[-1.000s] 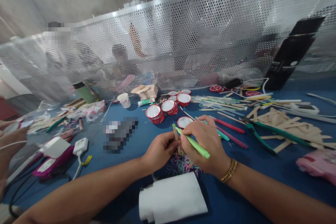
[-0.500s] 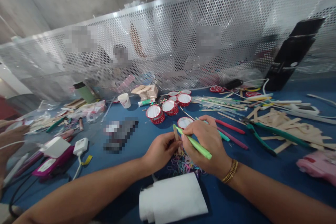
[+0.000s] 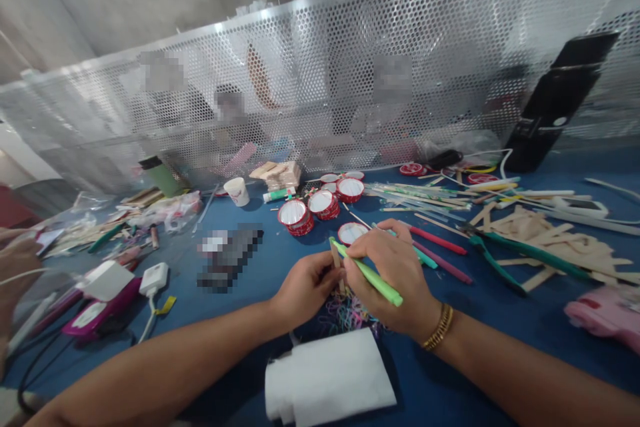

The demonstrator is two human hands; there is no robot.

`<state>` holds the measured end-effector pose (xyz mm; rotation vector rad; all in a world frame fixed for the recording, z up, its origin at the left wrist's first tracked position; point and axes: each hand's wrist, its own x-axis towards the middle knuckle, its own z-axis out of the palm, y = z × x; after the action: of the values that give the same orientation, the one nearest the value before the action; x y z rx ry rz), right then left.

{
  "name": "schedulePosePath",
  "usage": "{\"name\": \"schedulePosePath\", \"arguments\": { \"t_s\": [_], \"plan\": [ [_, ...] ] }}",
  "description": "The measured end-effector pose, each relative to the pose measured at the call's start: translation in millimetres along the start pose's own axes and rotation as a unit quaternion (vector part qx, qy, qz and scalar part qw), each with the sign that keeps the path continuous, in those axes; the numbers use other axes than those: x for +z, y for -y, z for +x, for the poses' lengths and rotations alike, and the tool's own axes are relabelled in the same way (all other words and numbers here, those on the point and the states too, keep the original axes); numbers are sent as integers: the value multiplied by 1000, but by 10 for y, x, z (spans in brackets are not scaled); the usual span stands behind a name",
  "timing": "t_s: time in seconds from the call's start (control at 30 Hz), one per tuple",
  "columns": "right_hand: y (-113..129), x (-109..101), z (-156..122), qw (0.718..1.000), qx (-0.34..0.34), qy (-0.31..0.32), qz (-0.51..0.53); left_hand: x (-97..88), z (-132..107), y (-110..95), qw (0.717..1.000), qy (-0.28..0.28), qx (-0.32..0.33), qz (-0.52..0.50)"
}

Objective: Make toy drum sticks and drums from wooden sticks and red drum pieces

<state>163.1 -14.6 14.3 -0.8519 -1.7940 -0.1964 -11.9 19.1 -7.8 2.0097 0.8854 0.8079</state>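
Note:
Between the fingers of my left hand (image 3: 307, 287) a flat wooden craft stick (image 3: 335, 253) stands upright. My right hand (image 3: 393, 277) is closed around a light green marker pen (image 3: 376, 282), whose tip touches or nearly touches the top of the stick. Beneath both hands lies a tangle of coloured elastic bands (image 3: 345, 315). A folded white cloth (image 3: 333, 380) is nearest to me. Just beyond my right hand are a red pen (image 3: 440, 240), a purple pen (image 3: 450, 268) and a red-rimmed round container (image 3: 353, 233).
Several red round tins (image 3: 295, 217) and a paper cup (image 3: 237, 191) stand further back. On the right are green-handled pliers (image 3: 530, 257), a pile of wooden sticks (image 3: 560, 240) and a pink object (image 3: 603, 313). A perforated metal screen (image 3: 310, 87) closes off the back. Another person's hand (image 3: 17, 267) is at far left.
My hands, the stick and the marker stay almost in place, with only a slight shift of the marker. The other person's hand at the left has moved a little, and a pale piece shows by it.

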Motion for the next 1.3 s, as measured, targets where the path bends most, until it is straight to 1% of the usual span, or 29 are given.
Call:
{"name": "schedulePosePath", "arguments": {
  "t_s": [0.1,0.3,0.4,0.5,0.6,0.73,0.93,1.1,1.23,1.3],
  "plan": [
    [13,4,8,1000,-4,5,4,-1,7,-7,1000,3,9,6],
    [-20,2,5,1000,28,-3,-14,7,0,37,1000,-5,-14,11],
    [-5,-4,9,1000,20,-8,-6,10,0,35,1000,-6,-9,7],
    [12,-4,11,1000,8,2,6,9,5,13,1000,-1,0,-1],
    [-2,-1,1,1000,14,6,-4,2,8,-2,1000,3,-2,2],
    [-27,-6,-14,1000,23,-12,-13,-7,3,2,1000,-1,-3,29],
    [7,-4,0,1000,2,-7,7,3,6,-1,1000,-5,15,20],
    [-11,5,10,1000,9,1,-3,9,15,4,1000,-8,13,19],
    [-16,0,7,1000,26,-7,-15,9,13,27,1000,-10,7,17],
    [-5,-3,8,1000,24,-10,-11,10,11,34,1000,-11,4,15]
  ]
}}
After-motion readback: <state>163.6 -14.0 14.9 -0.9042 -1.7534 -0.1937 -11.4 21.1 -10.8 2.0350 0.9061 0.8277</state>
